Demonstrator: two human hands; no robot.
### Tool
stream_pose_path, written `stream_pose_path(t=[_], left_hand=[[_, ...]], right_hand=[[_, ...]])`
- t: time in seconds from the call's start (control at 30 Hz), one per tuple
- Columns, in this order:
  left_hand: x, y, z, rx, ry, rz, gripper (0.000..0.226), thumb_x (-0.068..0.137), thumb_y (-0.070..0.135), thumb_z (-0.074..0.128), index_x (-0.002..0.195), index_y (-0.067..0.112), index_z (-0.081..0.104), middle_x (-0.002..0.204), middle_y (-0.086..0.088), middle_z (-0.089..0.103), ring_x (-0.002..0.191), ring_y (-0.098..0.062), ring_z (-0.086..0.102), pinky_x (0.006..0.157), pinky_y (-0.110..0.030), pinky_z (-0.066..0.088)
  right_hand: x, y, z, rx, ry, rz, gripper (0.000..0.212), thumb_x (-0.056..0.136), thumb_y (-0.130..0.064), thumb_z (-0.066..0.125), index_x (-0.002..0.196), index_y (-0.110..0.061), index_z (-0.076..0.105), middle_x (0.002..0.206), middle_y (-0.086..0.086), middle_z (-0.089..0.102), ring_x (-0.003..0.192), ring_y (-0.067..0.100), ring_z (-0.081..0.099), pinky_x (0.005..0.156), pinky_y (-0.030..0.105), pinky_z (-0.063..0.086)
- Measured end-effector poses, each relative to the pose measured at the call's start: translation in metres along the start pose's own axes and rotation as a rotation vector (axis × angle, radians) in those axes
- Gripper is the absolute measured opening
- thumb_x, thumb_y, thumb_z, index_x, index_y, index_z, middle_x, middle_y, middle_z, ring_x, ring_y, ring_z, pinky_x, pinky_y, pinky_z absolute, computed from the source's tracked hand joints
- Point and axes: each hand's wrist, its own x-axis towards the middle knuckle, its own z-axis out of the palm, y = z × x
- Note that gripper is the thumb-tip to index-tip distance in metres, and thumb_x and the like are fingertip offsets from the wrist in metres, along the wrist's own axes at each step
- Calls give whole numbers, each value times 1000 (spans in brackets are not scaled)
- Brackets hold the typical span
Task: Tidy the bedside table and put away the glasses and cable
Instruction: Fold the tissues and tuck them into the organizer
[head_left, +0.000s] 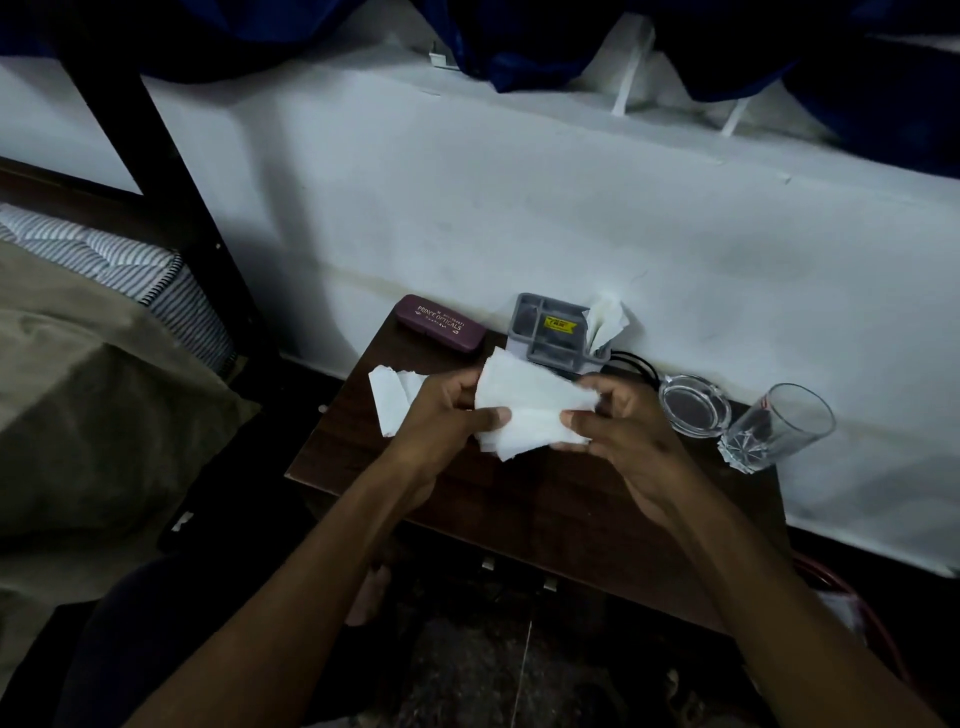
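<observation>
The case (440, 323), maroon with pale lettering, is closed at the far left of the dark wooden counter (545, 499). A white tissue (530, 410) is pinched by both hands (441, 415) (618, 431) above it, near a white wall (467, 197).

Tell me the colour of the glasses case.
Maroon with pale lettering, glasses case, clearest in the head view.

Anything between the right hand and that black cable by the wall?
Yes. The cable lies behind the grey organizer and beside the glass ashtray. Both hands, left and right, hold a white tissue, so neither is free.
</observation>
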Motion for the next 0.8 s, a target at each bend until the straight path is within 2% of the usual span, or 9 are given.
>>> stream_pose_path(t=[0.07,0.13,0.3,0.43,0.53,0.6,0.7,0.77,0.8], left_hand=[[2,4,-1,26,-17,29,31,89,-17,57,106,0,76,99,-14,79,81,-19,74,64,-26,56],[3,9,0,35,-33,37,35,84,-21,49,96,-2,76,93,-17,78,75,-16,71,62,-25,52],[13,17,-1,-14,-44,43,38,84,-20,47,100,-7,79,103,-28,77,85,-32,69,72,-33,55],[24,23,1,-56,-30,36,42,82,-18,44,104,-9,79,108,-28,77,88,-42,68,78,-38,55],[31,29,4,-83,-14,46,43,84,-19,43,107,-9,78,114,-28,76,89,-26,69,75,-27,56],[34,33,7,-99,-21,48,44,86,-18,42,111,-9,77,117,-25,76,92,-21,71,77,-25,58],[40,38,10,-117,-53,49,46,86,-14,44,118,-4,76,122,-17,78,106,-27,73,85,-28,60],[43,44,9,-128,-27,55,49,83,-5,51,123,6,75,120,-16,78,111,-31,75,91,-35,60],[44,46,7,-139,-6,56,49,83,-4,53,125,11,75,120,-17,78,112,-32,75,94,-39,59]], right_hand=[[2,-2,-2,-2,-12,10,36,91,27,46,91,0,70,91,5,77,86,18,78,68,26,64],[2,-5,-3,17,-31,16,36,92,25,41,92,3,70,85,0,79,83,11,78,69,23,62],[7,-10,-2,262,23,106,31,106,-5,43,99,1,72,102,7,77,102,22,73,83,33,64],[18,-14,-1,248,59,133,32,109,-31,52,120,-5,68,99,-12,81,103,17,78,87,40,65],[32,-15,5,308,139,102,34,100,-18,69,131,-8,61,118,4,77,111,23,76,84,38,66],[39,-16,8,331,138,84,37,96,-3,71,131,-3,61,120,11,76,111,25,75,85,37,65],[60,-24,10,117,152,22,34,89,6,72,123,2,65,110,15,77,110,36,75,88,48,65],[79,-38,7,-128,246,-98,39,81,-5,81,118,-3,69,111,17,77,108,41,73,93,53,62],[89,-46,4,-316,284,-173,46,77,-15,83,121,-6,70,117,17,75,111,39,72,95,47,60]])
